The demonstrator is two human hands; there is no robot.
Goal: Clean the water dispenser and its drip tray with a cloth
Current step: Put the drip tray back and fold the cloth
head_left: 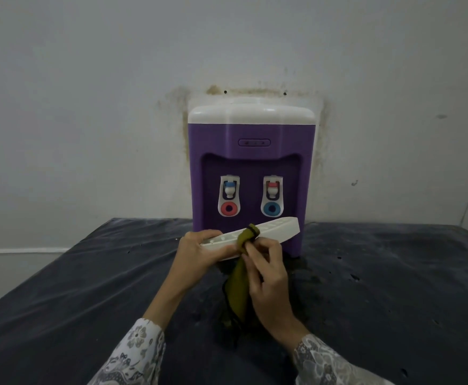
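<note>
A purple water dispenser [251,162] with a white top and two taps stands against the wall on a dark table. In front of it my left hand [199,255] grips the left end of the white drip tray [277,230], held tilted above the table. My right hand [266,269] pinches an olive-green cloth [238,290] against the tray's middle. The cloth's top end lies over the tray and the rest hangs down towards the table.
The dark table [88,273] spreads wide to both sides, with small specks on its surface. A stained white wall [116,107] rises right behind the dispenser. A dark wet-looking patch lies on the table under the cloth.
</note>
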